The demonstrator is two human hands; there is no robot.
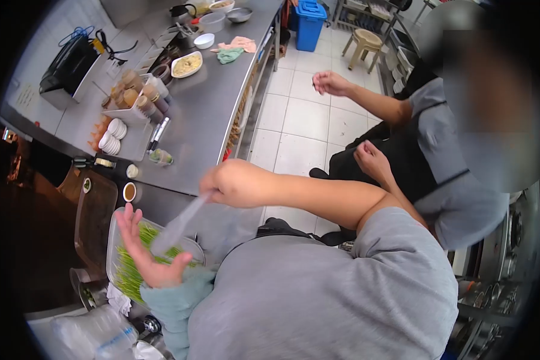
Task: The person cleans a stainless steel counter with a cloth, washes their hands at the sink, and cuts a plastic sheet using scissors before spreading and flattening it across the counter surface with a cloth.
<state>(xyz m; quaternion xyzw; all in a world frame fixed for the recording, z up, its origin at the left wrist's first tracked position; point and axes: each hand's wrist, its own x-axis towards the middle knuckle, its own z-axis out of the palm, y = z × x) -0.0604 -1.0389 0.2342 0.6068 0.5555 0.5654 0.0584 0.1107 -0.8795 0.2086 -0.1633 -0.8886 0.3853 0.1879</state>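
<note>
The person's right hand (216, 183), just beyond the near-right side of the tray (110, 249) of green stalks (129, 273), is closed on one end of a thin, clear plastic piece (183, 225) — a bag or a glove, too blurred to tell — that slants down over the tray. The left hand (150, 252), above the tray, is spread wide, seemingly gripping nothing; whether the plastic touches its palm cannot be told. Film this flimsy could cling, twist or tear if pulled hard from that single pinched end, and its low end could snag the stalks and drag some out. The small cup of brown sauce (129, 192) sits just past the tray's far edge, so a wide sweep of the left fingers might tip it. A co-worker (444, 126) stands right of the tray — a sudden turn could jog the right arm.
</note>
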